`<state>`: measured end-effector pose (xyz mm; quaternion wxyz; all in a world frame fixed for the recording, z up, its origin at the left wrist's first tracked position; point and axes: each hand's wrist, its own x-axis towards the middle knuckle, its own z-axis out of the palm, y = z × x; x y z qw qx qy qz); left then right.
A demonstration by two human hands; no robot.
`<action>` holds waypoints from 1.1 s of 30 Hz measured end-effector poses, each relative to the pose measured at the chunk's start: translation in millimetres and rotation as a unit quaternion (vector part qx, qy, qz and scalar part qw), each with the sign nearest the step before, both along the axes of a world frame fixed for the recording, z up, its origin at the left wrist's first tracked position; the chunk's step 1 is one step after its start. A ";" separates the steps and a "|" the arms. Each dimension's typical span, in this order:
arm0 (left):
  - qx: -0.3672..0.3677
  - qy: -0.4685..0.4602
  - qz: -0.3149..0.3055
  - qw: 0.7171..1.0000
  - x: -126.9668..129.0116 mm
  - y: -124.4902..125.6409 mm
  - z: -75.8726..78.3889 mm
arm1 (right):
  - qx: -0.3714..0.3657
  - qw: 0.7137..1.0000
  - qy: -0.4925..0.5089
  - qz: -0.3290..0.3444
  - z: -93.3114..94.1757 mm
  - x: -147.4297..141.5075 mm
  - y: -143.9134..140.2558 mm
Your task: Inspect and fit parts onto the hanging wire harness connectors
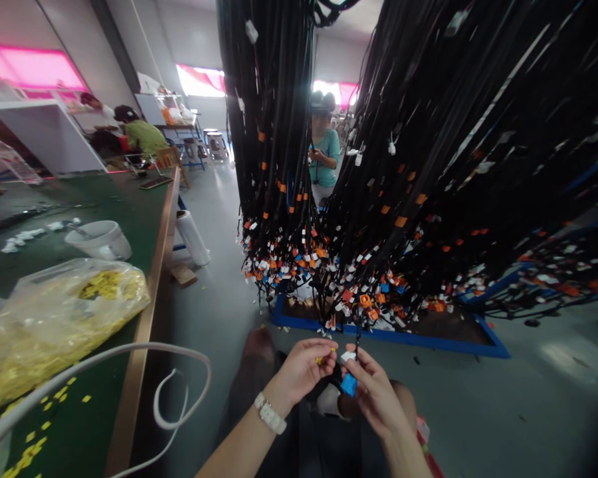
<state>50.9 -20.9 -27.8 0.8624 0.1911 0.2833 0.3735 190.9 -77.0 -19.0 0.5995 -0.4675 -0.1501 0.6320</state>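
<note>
1. The left hand (pixel 306 368), wearing a white watch (pixel 270 413), has thumb and forefinger pinched around a small yellow piece (pixel 333 349); more yellow shows among its curled fingers, too small to count.

2. Just right of it, apart from it, the right hand (pixel 379 395) pinches a blue connector (pixel 349 384) between thumb and fingers. A white connector (pixel 347 356) sits at those same fingertips, just above the blue one. Whether the two are joined cannot be told.

3. A thin black lead (pixel 357 338) rises from the right hand's fingertips towards black cables (pixel 274 99) hanging in thick bundles above and beyond both hands, their ends crowded with coloured plugs.

4. Handling, as a judgement: the connectors look light, stiff and smooth, best gripped by the sides of the housing, sparing the soft lead any tug. The yellow piece looks almost weightless and easily dropped, so fingertips suit it.

5. Well left of the left hand, a green counter (pixel 104 425) bears a clear bag (pixel 34 292) of yellow pieces and a white tub (pixel 117 249).

6. Beyond the hands, beneath the bundles, lies a blue-rimmed tray (pixel 428 342).
</note>
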 end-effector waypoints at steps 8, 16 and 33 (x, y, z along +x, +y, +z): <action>0.016 0.011 0.004 1.000 1.3 -1.5 -1.2 | 0.007 1.000 0.025 -0.003 -9.6 -1.3 -0.4; 0.009 0.040 0.012 0.999 3.0 -0.1 -1.9 | 0.007 1.000 0.009 0.002 -2.9 -4.4 -0.5; 0.041 0.104 -0.009 0.994 10.4 -11.0 0.8 | -0.010 0.998 -0.016 -0.056 -9.6 -10.1 3.3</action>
